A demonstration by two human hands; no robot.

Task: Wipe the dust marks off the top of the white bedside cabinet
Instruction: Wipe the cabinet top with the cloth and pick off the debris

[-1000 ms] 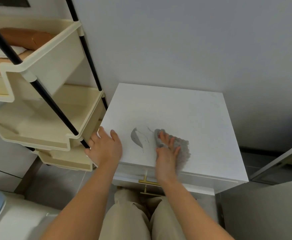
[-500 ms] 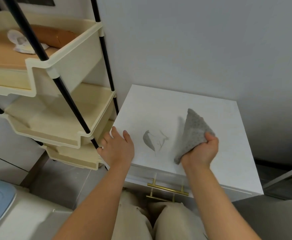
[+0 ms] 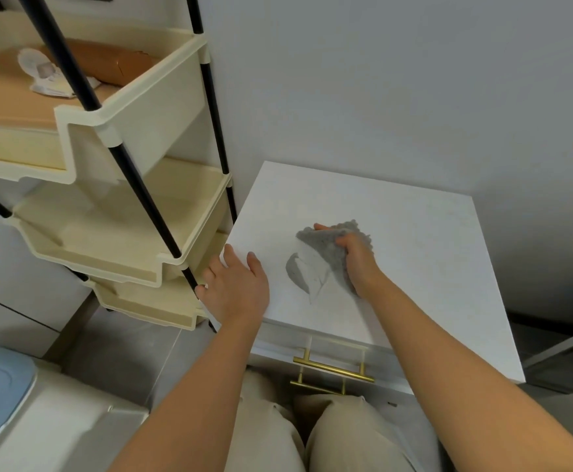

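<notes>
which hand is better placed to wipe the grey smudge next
Right. The right hand grips the grey cloth, whose edge lies beside the smudge on the cabinet top. The left hand lies flat at its front left corner, holding no cloth.

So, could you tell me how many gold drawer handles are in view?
2: the upper handle on the cabinet front, the lower handle just beneath, partly behind the knees; others may be hidden.
</notes>
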